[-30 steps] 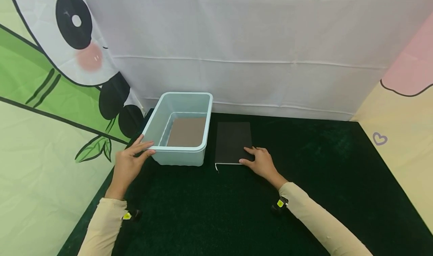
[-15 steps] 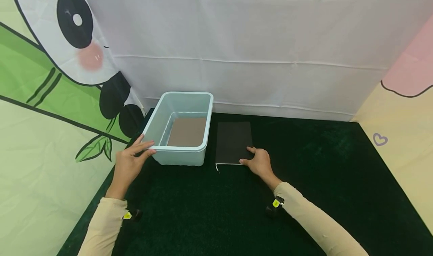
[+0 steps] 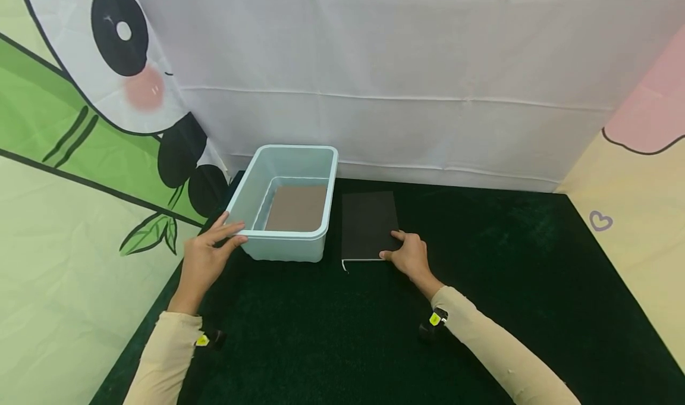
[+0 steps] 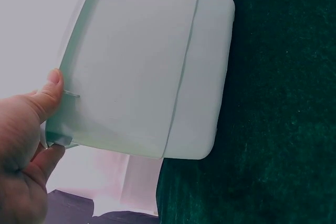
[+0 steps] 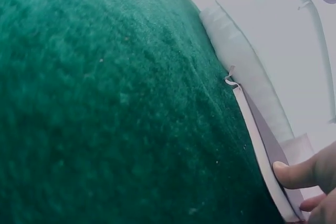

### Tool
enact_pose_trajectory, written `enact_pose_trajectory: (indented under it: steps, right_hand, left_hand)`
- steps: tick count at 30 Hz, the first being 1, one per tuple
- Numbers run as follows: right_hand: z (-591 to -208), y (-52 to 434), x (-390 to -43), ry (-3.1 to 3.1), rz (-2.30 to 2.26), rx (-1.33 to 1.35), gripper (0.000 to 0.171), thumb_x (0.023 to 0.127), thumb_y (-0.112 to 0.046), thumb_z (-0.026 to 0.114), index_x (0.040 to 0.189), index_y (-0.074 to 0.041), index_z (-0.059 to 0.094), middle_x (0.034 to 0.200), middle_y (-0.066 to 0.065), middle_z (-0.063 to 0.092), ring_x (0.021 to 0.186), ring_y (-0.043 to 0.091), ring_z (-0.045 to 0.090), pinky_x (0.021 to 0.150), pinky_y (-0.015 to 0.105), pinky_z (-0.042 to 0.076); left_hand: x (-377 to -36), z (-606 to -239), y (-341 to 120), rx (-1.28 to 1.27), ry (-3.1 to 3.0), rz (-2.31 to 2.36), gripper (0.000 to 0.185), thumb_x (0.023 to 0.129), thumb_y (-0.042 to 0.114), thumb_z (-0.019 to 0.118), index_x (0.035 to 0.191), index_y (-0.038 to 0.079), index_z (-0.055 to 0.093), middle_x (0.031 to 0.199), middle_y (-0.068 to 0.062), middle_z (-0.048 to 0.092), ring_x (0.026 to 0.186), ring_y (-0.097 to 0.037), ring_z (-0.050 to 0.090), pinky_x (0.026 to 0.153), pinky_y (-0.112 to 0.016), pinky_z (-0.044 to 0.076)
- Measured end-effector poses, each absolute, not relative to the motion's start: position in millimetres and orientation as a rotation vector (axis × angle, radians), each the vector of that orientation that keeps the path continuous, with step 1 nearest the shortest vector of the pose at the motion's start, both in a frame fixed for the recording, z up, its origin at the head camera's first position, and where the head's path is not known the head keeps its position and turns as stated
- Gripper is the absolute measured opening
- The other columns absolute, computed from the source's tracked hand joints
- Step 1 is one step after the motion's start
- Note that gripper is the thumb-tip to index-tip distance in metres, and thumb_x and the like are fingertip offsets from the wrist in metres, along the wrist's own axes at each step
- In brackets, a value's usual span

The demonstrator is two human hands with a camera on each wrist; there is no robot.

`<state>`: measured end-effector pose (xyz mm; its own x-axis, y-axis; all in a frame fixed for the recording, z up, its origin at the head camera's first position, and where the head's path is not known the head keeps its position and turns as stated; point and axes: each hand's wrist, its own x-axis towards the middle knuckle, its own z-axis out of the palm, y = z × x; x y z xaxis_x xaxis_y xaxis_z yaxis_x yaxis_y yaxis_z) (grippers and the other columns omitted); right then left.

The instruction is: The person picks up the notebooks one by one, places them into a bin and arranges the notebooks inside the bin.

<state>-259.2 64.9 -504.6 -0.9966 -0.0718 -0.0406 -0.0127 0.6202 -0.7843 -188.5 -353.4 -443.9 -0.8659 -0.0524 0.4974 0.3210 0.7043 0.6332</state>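
My left hand [image 3: 203,262] pinches the near left corner of a pale blue plastic bin [image 3: 283,249], fingers over the rim and thumb under it. In the left wrist view the thumb presses the outer wall of the bin [image 4: 131,66]. Inside lies a flat brownish-grey rectangle [image 3: 297,209]. To the bin's right a black notebook [image 3: 368,223] lies flat, its white page edge and ribbon bookmark [image 3: 344,266] facing me. My right hand [image 3: 411,257] grips its near right corner; in the right wrist view the thumb lies on the cover by the notebook's page edge [image 5: 257,142].
A dark green velvety cloth [image 3: 321,333] covers the table. White fabric [image 3: 374,48] hangs behind, with a cartoon-printed sheet [image 3: 69,262] at the left and a cream and pink one [image 3: 631,244] at the right.
My right hand has drawn its fingers to the notebook's corner, and its forearm has shifted slightly left. The notebook's far end has turned a little left. The left hand and bin stay put.
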Motion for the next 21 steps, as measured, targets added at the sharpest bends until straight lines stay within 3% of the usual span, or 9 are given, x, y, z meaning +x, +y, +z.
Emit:
enact_pose_trajectory:
  steps: [8, 18, 21]
  right_hand:
    - [-504, 71, -266, 2.662, -1.448, 0.037, 0.061, 0.081, -0.007, 0.087, 0.137, -0.010, 0.065, 0.150, 0.019, 0.052, 0.131, 0.037, 0.055, 0.103, 0.052, 0.048]
    - [-496, 80, -279, 2.397, -1.574, 0.110, 0.053, 0.081, -0.004, 0.086, 0.131, -0.009, 0.070, 0.154, 0.019, 0.049, 0.144, 0.039, 0.044, 0.112, 0.052, 0.041]
    - [-496, 85, -281, 2.311, -1.622, 0.098, 0.053, 0.083, -0.004, 0.085, 0.132, -0.007, 0.068, 0.156, 0.020, 0.045, 0.146, 0.038, 0.040, 0.114, 0.052, 0.038]
  left_hand:
    - [-190, -447, -353, -0.217, -2.408, -1.026, 0.030, 0.087, 0.011, 0.081, 0.116, 0.008, 0.078, 0.128, -0.017, 0.070, 0.134, -0.036, 0.055, 0.096, -0.003, 0.032]
    - [-189, -447, -354, -0.217, -2.402, -1.025, 0.030, 0.087, 0.010, 0.081, 0.116, 0.005, 0.078, 0.135, -0.018, 0.065, 0.133, -0.038, 0.056, 0.095, -0.003, 0.033]
    - [-189, -447, -354, -0.227, -2.397, -1.025, 0.030, 0.087, 0.010, 0.081, 0.116, 0.007, 0.078, 0.131, -0.019, 0.067, 0.134, -0.037, 0.056, 0.096, -0.003, 0.033]
